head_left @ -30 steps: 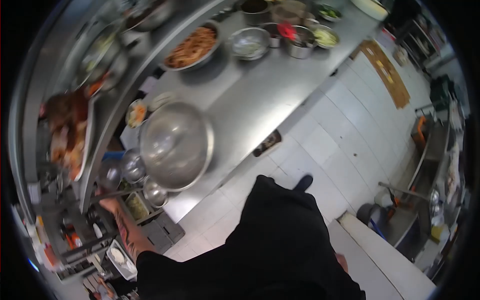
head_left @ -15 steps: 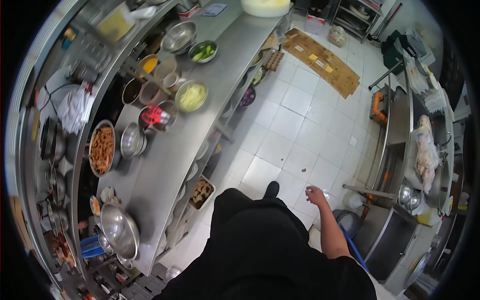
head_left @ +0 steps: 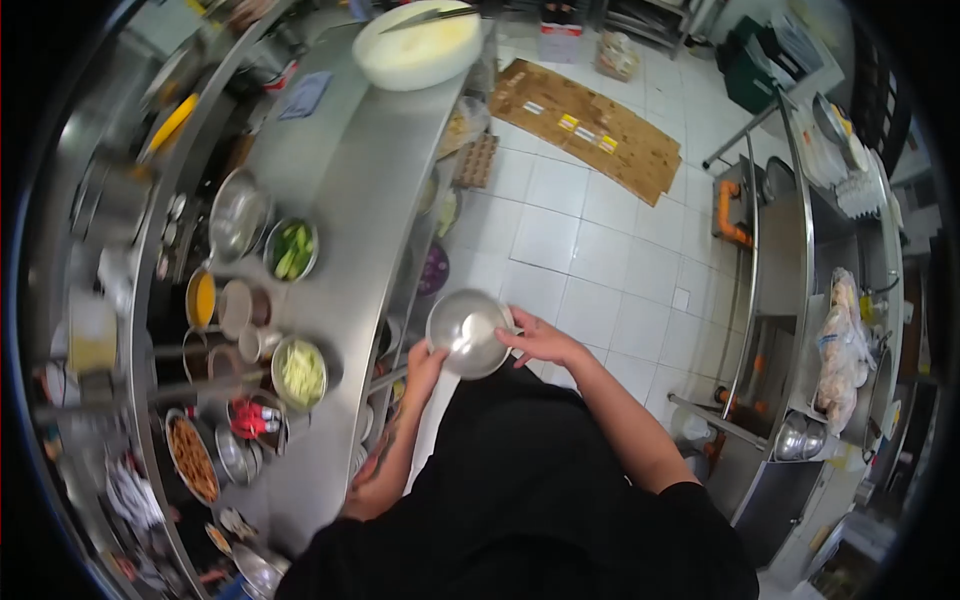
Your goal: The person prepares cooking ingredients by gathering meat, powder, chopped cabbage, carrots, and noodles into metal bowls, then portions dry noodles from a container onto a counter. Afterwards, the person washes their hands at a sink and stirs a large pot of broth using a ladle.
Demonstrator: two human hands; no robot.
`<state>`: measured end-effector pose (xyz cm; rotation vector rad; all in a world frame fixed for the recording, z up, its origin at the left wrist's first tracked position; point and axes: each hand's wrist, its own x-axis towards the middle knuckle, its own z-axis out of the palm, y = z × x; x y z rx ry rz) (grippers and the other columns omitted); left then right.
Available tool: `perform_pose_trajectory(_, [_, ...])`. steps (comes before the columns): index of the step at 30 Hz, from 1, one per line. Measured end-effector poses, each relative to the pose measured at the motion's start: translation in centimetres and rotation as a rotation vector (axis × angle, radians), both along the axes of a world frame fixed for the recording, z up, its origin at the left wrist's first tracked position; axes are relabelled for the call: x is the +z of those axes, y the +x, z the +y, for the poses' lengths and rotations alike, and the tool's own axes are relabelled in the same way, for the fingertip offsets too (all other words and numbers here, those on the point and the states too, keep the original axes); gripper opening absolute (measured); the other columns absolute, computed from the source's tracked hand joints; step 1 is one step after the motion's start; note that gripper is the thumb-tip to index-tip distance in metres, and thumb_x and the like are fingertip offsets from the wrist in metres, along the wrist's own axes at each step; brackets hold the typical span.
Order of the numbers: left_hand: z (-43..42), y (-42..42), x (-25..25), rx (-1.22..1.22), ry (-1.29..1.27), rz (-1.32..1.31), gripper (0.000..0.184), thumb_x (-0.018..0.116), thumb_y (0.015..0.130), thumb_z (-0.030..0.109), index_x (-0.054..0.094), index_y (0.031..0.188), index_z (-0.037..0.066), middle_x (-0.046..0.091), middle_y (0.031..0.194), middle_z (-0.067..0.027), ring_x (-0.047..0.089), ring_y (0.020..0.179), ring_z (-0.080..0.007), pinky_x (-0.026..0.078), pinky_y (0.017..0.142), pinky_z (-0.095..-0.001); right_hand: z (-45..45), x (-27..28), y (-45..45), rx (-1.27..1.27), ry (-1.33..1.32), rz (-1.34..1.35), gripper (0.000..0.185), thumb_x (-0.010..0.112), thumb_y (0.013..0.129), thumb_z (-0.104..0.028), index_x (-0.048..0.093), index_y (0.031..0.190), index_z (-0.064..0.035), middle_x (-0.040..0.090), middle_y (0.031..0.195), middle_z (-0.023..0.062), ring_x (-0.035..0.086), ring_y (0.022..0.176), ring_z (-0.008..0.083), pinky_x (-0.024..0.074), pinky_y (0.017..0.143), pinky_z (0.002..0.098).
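A shiny metal mixing bowl (head_left: pixel 466 330) is held in front of my body, its inside facing up toward me and nothing in it. My left hand (head_left: pixel 426 368) grips its lower left rim, thumb over the edge. On the right side, my right hand (head_left: pixel 536 340) holds the rim, with some fingers hidden behind the bowl. To the left on the steel counter (head_left: pixel 345 230) stand a bowl of pale shredded vegetable (head_left: pixel 300 374) and a bowl of green cut vegetables (head_left: pixel 292 250).
A thick white round chopping block (head_left: pixel 420 50) with a knife on it sits at the counter's far end. Flattened cardboard (head_left: pixel 590 130) lies on the tiled floor. Along the right is a steel sink unit holding a bag of pale food (head_left: pixel 842 350). Shelves line the left.
Both hands are now on a metal bowl; before, only my right arm showed, hanging without one. The view has moved forward along the counter.
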<state>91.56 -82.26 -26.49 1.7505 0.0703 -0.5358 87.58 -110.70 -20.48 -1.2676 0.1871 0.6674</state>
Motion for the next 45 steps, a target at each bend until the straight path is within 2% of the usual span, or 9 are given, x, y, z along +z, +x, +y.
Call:
perform_pose_trajectory(2, [-7.0,8.1,-2.2,-0.268,0.077,-0.017,0.025,0.065,0.085,0.008,0.074,0.107,-0.001,0.073,0.090,-0.0047,0.066,0.085,-0.0129,0.053,0.073,-0.0298,-4.6,-0.1,3.3,-0.264,-0.261,0.098,0.072,0.065,0.100,-0.035,0.030,0.158,-0.0099,0.054,0.141,0.0224,0.067,0.109,0.0320,0.0665,0.068,0.0422])
perform_pose_trajectory(8, [-24.8,26.7,-6.4,-0.748,0.004,0.162,0.045,0.058,0.104,0.042,0.069,0.117,0.000,0.071,0.109,-0.0120,0.067,0.094,-0.0196,0.056,0.078,-0.0359,-18.9,-5.3,10.9,-0.705,-0.056,0.321,0.061,0.056,0.096,-0.010,0.033,0.152,-0.0036,0.056,0.134,0.0219,0.069,0.105,0.0341,0.0677,0.064,0.0430])
perform_pose_trajectory(16, [-31.0,52.4,-18.7,-0.398,0.850,-1.212,0.037,0.058,0.101,0.032,0.066,0.111,-0.003,0.068,0.107,-0.0254,0.063,0.102,-0.0451,0.048,0.093,-0.0503,-27.6,-22.6,28.9,-0.586,0.110,0.419,0.067,0.052,0.093,-0.003,0.027,0.155,-0.0049,0.053,0.136,0.0246,0.070,0.103,0.0369,0.0681,0.065,0.0436])
perform_pose_trajectory(20, [-28.1,57.9,-20.0,-0.766,0.929,-0.512,0.036,0.058,0.101,0.030,0.064,0.111,-0.004,0.067,0.104,-0.0277,0.064,0.098,-0.0453,0.048,0.090,-0.0516,-27.6,-28.9,40.1,-0.454,0.143,0.437,0.073,0.053,0.093,-0.004,0.020,0.157,-0.0077,0.053,0.137,0.0254,0.070,0.102,0.0362,0.0670,0.064,0.0445])
perform_pose_trajectory(25, [-23.2,58.0,-23.0,-0.266,1.150,-0.025,0.038,0.060,0.100,0.030,0.061,0.118,-0.004,0.068,0.100,-0.0254,0.067,0.098,-0.0413,0.050,0.087,-0.0494,-24.4,-32.4,50.2,-0.353,0.133,0.409,0.074,0.054,0.091,-0.006,0.018,0.156,-0.0099,0.062,0.125,0.0250,0.074,0.078,0.0327,0.0648,0.056,0.0426])
perform_pose_trajectory(28, [-24.2,58.9,-25.6,0.056,0.929,-0.585,0.048,0.066,0.097,0.031,0.057,0.131,-0.001,0.068,0.108,-0.0255,0.067,0.103,-0.0414,0.050,0.091,-0.0472,-23.0,-32.1,53.0,-0.311,0.019,0.371,0.073,0.055,0.091,-0.008,0.020,0.155,-0.0098,0.066,0.115,0.0241,0.072,0.064,0.0308,0.0636,0.052,0.0411])
perform_pose_trajectory(33, [-30.4,62.3,-24.5,0.034,1.026,-0.164,0.076,0.081,0.083,0.031,0.046,0.146,0.007,0.064,0.128,-0.0247,0.065,0.112,-0.0420,0.050,0.095,-0.0447,-22.8,-29.7,54.0,-0.297,0.002,0.450,0.074,0.054,0.092,-0.005,0.017,0.156,-0.0121,0.061,0.125,0.0219,0.074,0.080,0.0318,0.0660,0.064,0.0422])
perform_pose_trajectory(42, [-31.1,59.7,-23.2,0.064,1.233,-0.528,0.067,0.076,0.083,0.026,0.052,0.145,0.021,0.057,0.141,-0.0218,0.049,0.135,-0.0394,0.042,0.108,-0.0523,-24.0,-26.0,48.4,-0.534,0.032,0.457,0.076,0.048,0.089,0.003,0.019,0.158,-0.0141,0.055,0.135,0.0192,0.071,0.102,0.0270,0.0679,0.065,0.0398])
perform_pose_trajectory(45, [-33.1,60.9,-22.8,0.003,1.106,-0.170,0.063,0.075,0.085,0.025,0.053,0.145,0.022,0.052,0.145,-0.0228,0.041,0.142,-0.0393,0.041,0.111,-0.0513,-23.7,-22.8,48.1,-0.565,-0.008,0.321,0.077,0.048,0.087,0.003,0.022,0.158,-0.0076,0.057,0.139,0.0244,0.070,0.110,0.0331,0.0635,0.072,0.0376])
